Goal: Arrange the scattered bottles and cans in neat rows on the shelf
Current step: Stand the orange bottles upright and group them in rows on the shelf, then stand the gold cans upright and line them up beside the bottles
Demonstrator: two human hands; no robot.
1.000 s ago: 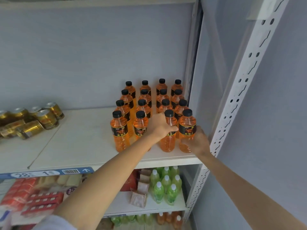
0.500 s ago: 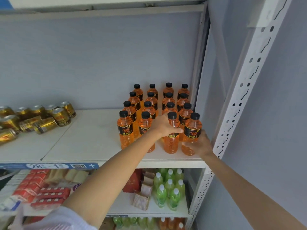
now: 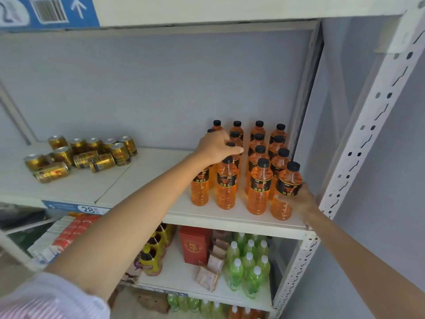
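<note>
Both hands are at the bottle block on the right end of the shelf [image 3: 142, 180]. Our left hand [image 3: 216, 147] lies over the caps of the left columns, fingers spread and only lightly bent, gripping nothing that we can see. Our right hand [image 3: 303, 201] wraps the front right bottle [image 3: 286, 192] low on its side, beside the white upright [image 3: 358, 143].

To finish well, we judge we should steady the left columns from above while nudging that front right bottle into line, upright, label forward. The gold cans [image 3: 80, 155] lie heaped at the left, several on their sides, not yet sorted.

Against 0.5 s ago, our left hand has left the front row's third bottle for the caps further left and back; our right stays on its bottle.
</note>
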